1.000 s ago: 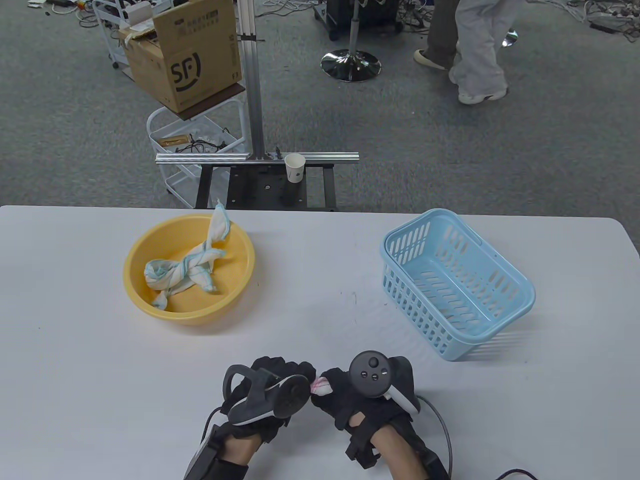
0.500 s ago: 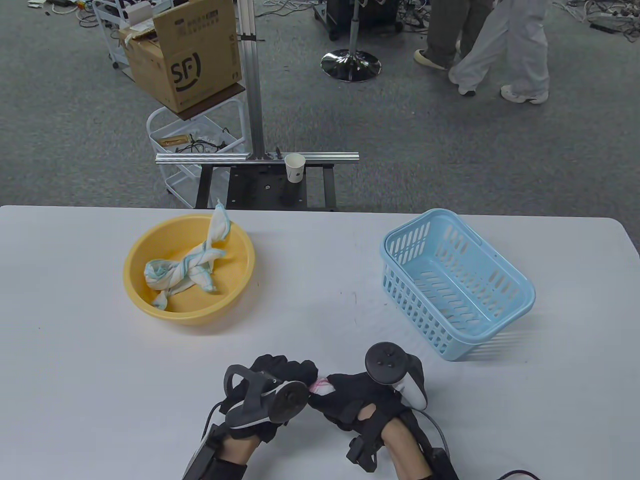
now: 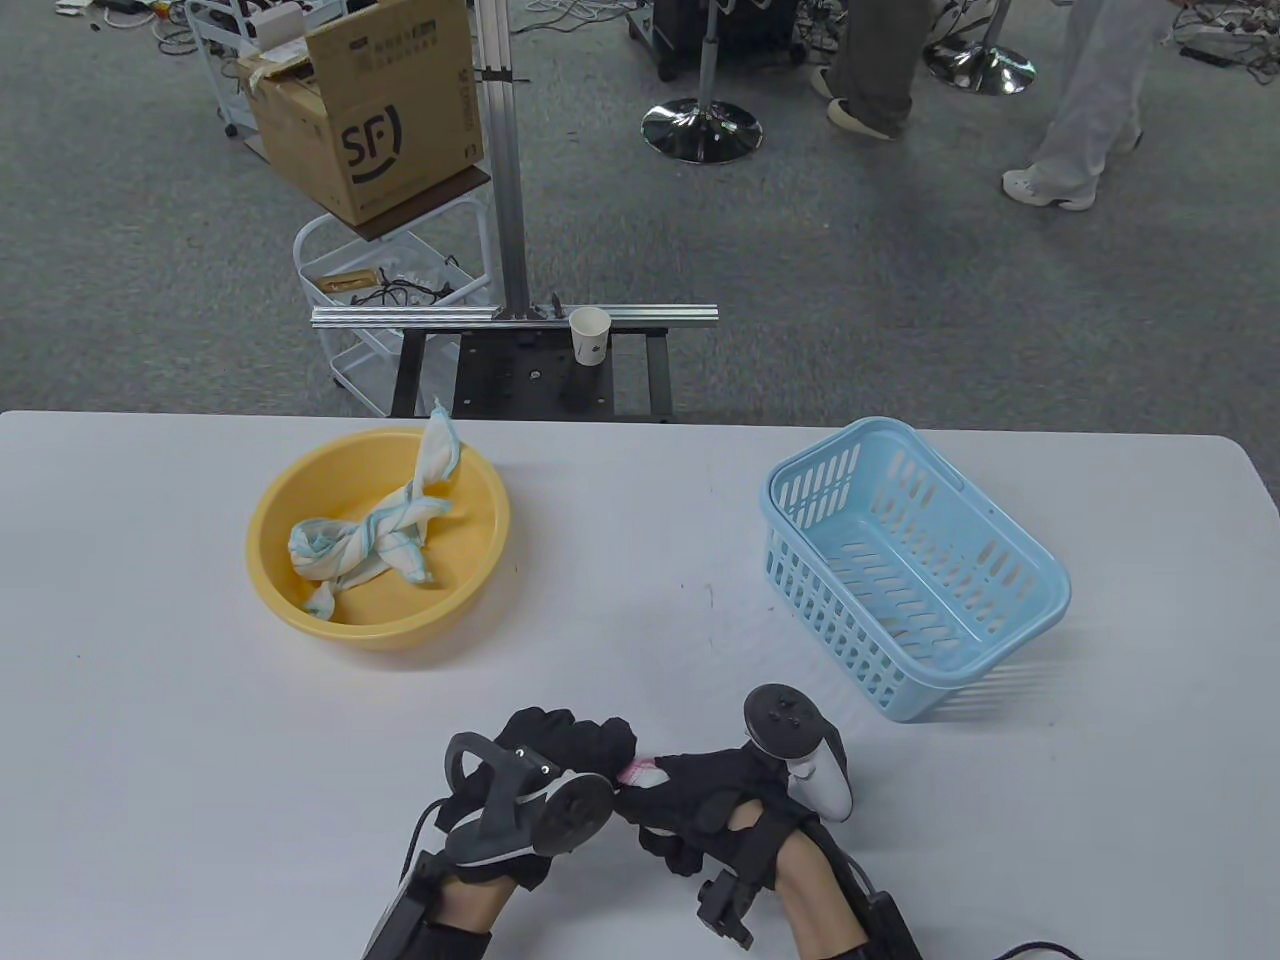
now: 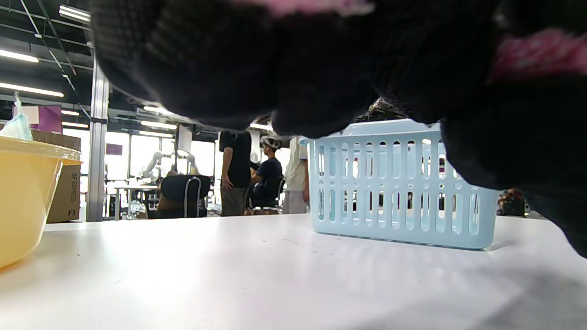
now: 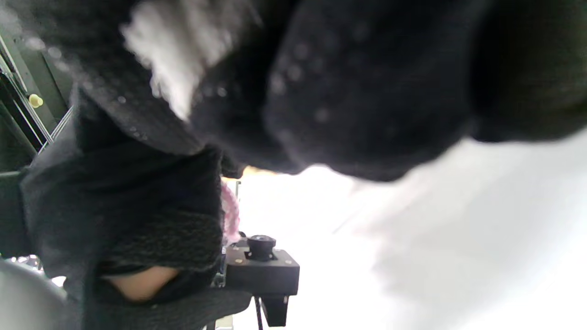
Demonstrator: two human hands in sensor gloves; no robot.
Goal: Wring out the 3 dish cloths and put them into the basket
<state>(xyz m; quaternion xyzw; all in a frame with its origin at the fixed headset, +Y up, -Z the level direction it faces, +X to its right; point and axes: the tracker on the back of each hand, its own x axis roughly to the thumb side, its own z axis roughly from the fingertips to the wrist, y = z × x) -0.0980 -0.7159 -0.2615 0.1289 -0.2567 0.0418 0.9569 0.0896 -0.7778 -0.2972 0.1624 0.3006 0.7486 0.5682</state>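
Low over the table's front middle, both gloved hands grip one pink-and-white dish cloth [image 3: 643, 771]; only a small bit shows between the fists. My left hand [image 3: 572, 752] is clenched round its left end, my right hand [image 3: 700, 790] round its right end, rolled over. In the left wrist view pink cloth [image 4: 541, 50] shows between dark fingers; the right wrist view shows a white patch of cloth [image 5: 179, 50]. Two twisted white-and-blue cloths [image 3: 370, 535] lie in the yellow basin [image 3: 290, 610]. The light blue basket [image 3: 1040, 590] stands to the right, with no cloth in it.
A paper cup [image 3: 590, 335] stands on a metal rail beyond the table's far edge. A cardboard box [image 3: 370, 110] on a white cart and people's legs [image 3: 1090, 100] are on the floor behind. Bare white tabletop [image 3: 640, 600] lies between basin and basket.
My right hand has rolled further over, its tracker swinging right and down, twisting the cloth. The left hand stays nearly still. People in the background walked to the right.
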